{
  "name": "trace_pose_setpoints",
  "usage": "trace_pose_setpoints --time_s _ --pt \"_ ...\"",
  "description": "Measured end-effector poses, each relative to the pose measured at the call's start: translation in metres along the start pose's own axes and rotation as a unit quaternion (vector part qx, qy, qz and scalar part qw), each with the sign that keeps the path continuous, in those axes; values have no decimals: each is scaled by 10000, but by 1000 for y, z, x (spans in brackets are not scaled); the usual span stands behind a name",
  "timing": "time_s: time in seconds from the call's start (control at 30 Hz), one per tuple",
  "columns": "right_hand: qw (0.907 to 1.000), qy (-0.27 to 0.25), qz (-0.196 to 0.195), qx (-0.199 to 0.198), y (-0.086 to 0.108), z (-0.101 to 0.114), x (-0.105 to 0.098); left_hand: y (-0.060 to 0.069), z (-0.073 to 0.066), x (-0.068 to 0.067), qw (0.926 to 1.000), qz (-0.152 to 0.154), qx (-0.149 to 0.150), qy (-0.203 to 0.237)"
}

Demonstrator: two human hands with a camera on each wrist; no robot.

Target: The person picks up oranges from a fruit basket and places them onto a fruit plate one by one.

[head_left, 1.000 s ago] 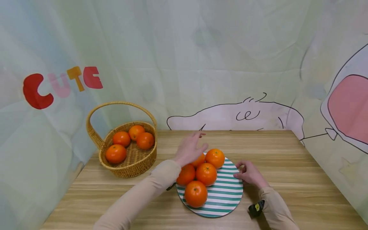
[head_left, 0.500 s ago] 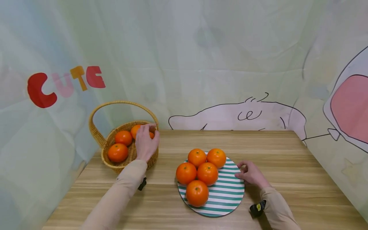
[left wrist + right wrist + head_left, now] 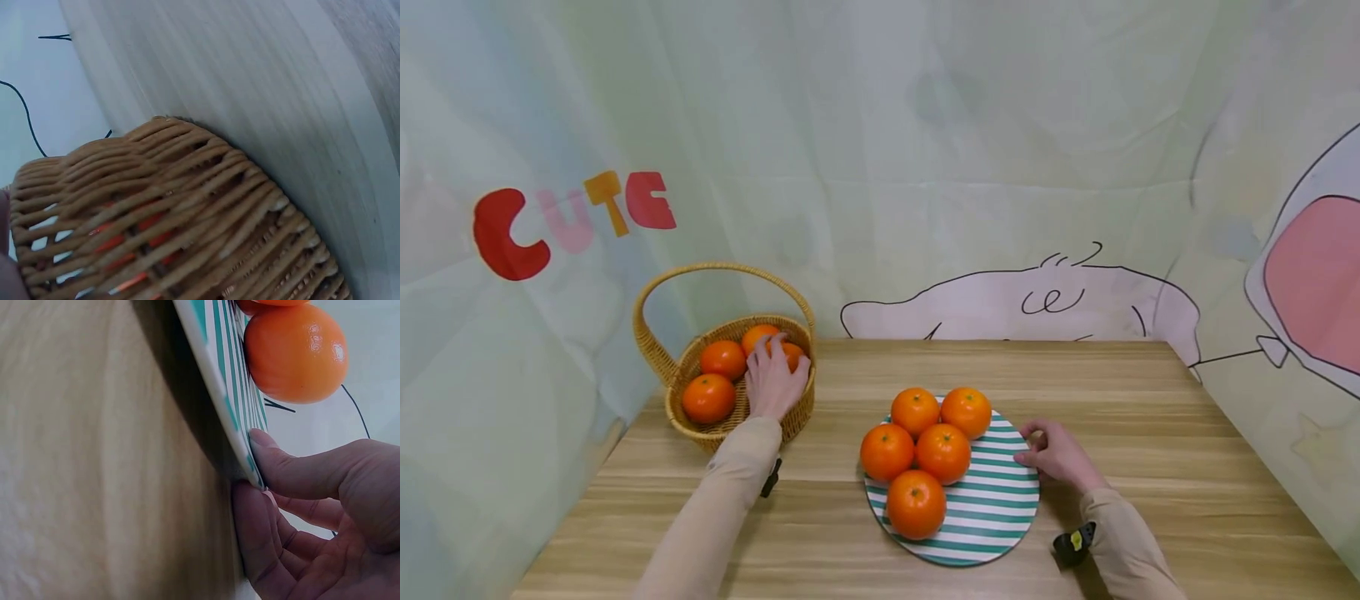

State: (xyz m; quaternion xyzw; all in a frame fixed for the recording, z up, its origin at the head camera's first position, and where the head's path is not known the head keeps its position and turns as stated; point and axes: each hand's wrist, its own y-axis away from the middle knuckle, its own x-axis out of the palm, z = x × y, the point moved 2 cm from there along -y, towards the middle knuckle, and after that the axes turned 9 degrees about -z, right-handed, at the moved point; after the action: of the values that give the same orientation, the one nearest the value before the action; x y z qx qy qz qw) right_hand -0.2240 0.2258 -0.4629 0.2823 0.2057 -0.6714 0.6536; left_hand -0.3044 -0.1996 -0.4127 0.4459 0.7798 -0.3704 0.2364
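Observation:
My left hand point(image 3: 775, 385) reaches into the wicker basket point(image 3: 730, 432), its fingers and thumb around the orange point(image 3: 792, 357) at the basket's right side. More oranges, one point(image 3: 709, 398) at the front left among them, lie in the basket. In the left wrist view the woven wall point(image 3: 187, 206) hides most of that hand. My right hand point(image 3: 1057, 455) pinches the right rim of a round striped plate point(image 3: 988, 517). Seen from the right wrist, the thumb point(image 3: 294, 469) is on top and a finger below the rim. Several oranges point(image 3: 943, 454) sit on the plate's left half.
The basket's tall arched handle point(image 3: 722, 267) rises over its opening. Wood-grain tabletop point(image 3: 842, 517) lies between basket and plate. A printed curtain point(image 3: 880, 167) stands behind the table and along both sides.
My left hand has moved left from above the plate to the basket, then down onto the right-hand orange there. My right hand stays at the plate rim.

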Motion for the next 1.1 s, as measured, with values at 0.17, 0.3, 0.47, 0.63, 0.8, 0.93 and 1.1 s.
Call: trace_pose_setpoints --time_s 0.17,0.3,0.47,0.63,0.8,0.93,1.1 --pt "10000 17 5 15 0 0 -1 0 -1 3 9994 77 168 -297" --pt "10000 21 3 17 0 0 -1 2 -2 5 9984 240 222 -454" --pt "10000 16 -14 41 0 0 -1 -1 0 10 9973 484 228 -506" --pt "10000 45 -22 44 0 0 -1 -2 2 13 9956 701 192 -589" --pt "10000 49 -9 62 0 1 -1 -1 3 13 9938 920 99 -623" --pt "10000 47 -7 62 1 1 -1 -1 4 12 9932 997 21 -609" --pt "10000 70 -12 60 1 2 -1 0 4 12 9936 968 -22 -589"
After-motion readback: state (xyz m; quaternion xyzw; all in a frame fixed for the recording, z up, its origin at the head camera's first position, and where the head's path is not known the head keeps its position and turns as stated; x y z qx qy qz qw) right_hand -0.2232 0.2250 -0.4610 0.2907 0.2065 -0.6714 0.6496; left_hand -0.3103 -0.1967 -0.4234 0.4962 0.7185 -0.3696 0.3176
